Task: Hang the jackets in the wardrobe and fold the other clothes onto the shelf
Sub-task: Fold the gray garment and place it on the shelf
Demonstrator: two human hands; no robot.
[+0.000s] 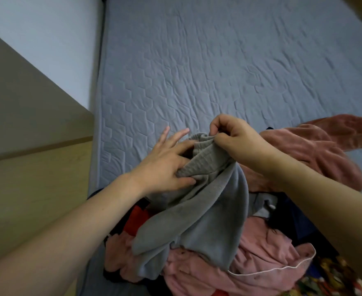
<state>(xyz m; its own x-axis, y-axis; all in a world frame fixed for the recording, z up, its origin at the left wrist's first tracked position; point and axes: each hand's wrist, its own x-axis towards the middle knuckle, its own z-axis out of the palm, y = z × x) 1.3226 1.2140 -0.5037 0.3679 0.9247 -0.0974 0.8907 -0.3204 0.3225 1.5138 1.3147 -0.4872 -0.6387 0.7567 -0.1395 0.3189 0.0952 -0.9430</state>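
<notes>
A grey knit garment [205,210] with a ribbed elastic band hangs from both my hands above a pile of clothes. My right hand [233,137] pinches the top of the ribbed band. My left hand [165,163] grips the band lower down on its left side, thumb underneath, with two fingers stretched out. Beneath lie a pink garment with white piping [261,261], a rust-pink fleece [316,146] to the right, something red [139,216], and dark clothes [287,216].
The pile sits at the near edge of a bed with a grey-blue quilted cover [218,71]. A wooden floor [26,189] and a white wall [47,39] lie to the left. A colourful patterned fabric [336,276] shows at the bottom right.
</notes>
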